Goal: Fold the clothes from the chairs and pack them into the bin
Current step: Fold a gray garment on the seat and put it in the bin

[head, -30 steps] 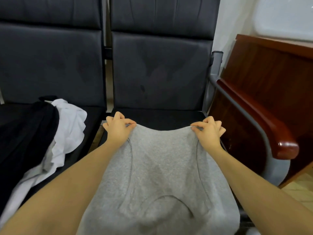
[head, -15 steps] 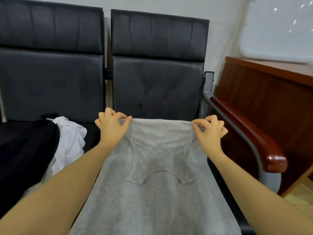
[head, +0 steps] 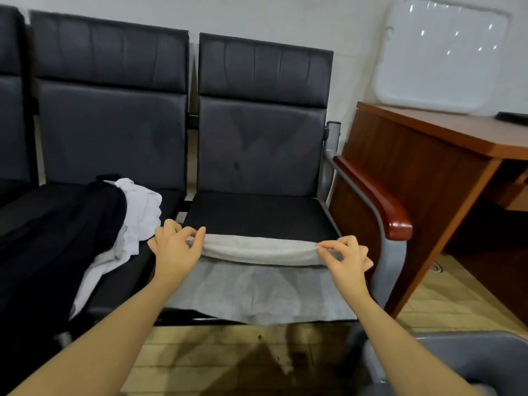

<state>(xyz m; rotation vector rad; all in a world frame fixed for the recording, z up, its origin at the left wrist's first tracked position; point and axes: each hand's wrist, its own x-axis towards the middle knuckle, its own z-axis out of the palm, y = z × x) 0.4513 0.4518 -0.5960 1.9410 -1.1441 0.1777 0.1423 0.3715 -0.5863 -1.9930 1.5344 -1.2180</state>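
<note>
The grey garment (head: 258, 284), earlier stretched out flat toward the person, now lies on the front half of the right chair seat (head: 257, 212) with its far edge turned back into a rolled fold. The left hand (head: 174, 250) and right hand (head: 347, 257), which pinched the edge near the seat's back, now pinch the two ends of that fold nearer the front edge. The view has pulled back, and a grey bin (head: 445, 364) shows at lower right.

Even, soft indoor light; wide-angle bending at edges, slight blur throughout.
</note>
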